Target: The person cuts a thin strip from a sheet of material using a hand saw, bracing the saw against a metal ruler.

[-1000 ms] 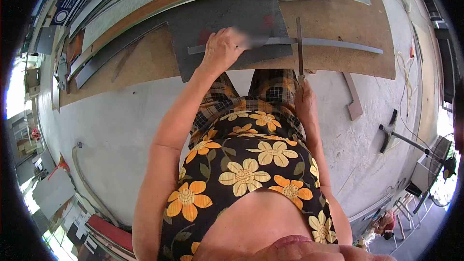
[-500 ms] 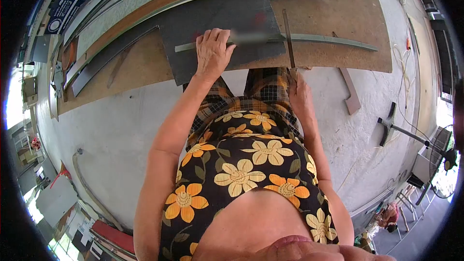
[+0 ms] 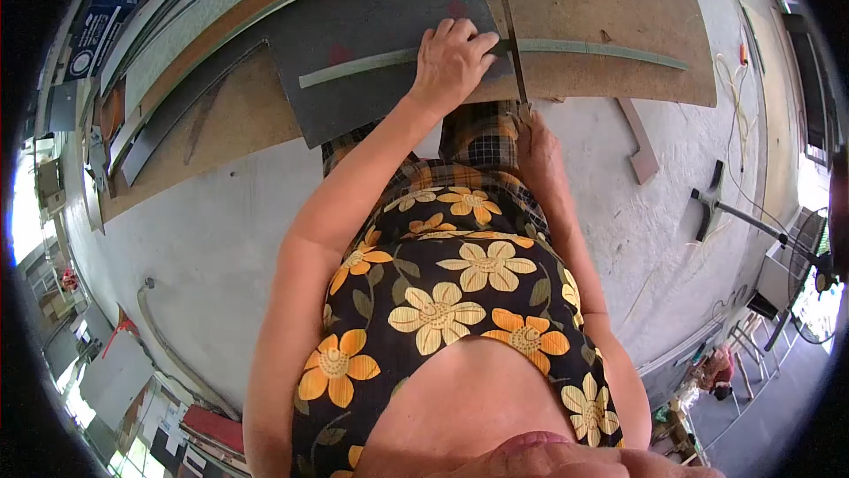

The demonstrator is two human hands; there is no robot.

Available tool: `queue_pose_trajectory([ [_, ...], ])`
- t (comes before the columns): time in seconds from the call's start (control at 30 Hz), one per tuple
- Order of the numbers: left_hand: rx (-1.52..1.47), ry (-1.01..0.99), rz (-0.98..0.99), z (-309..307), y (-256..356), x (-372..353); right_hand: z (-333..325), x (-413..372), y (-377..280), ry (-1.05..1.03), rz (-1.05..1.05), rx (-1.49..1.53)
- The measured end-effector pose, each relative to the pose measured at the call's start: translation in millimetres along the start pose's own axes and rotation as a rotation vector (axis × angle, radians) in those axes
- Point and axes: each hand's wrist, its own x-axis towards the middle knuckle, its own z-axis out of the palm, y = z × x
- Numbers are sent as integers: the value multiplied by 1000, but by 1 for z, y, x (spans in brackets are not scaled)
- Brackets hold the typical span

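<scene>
My left hand (image 3: 449, 67) is bent over a long pale grey-green strip (image 3: 354, 65), thumb towards the right. The strip crosses a dark grey board (image 3: 354, 102) and runs on over a brown board (image 3: 566, 80). Closed low at the front edge, my right hand (image 3: 539, 149) grips a long, narrow dark blade (image 3: 513, 45) by its near end. The blade points away from me and crosses over the strip, just right of my left hand. Its teeth or edge are too small to make out.
Long panels and strips (image 3: 265, 9) lie along the back and left of the work surface. A brown angled offcut (image 3: 640, 146) is on the floor at right, near a fan stand (image 3: 752, 239) and a cable (image 3: 734, 93). A pale hose (image 3: 177, 350) lies at left.
My left hand has slid right along the strip, closer to the blade. The blade and my right hand appear slightly higher and further left, as does the whole scene.
</scene>
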Motion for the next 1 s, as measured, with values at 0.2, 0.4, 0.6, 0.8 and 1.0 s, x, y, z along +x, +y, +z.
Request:
queue_pose_trajectory([
  [0.2,-54,42,-24,6,-1,3,0,-1,-5,-14,47,-14],
  [0.4,-70,64,-25,8,-1,1,-3,21,-16,24,-17,-25],
  [0.6,-61,78,-11,9,1,0,5,57,-16,44,-18,-91],
  [0.8,-57,106,29,15,-6,0,6,-19,8,-5,84,68],
  [1.0,-35,103,24,15,-5,-2,-1,42,-21,46,-43,-147],
])
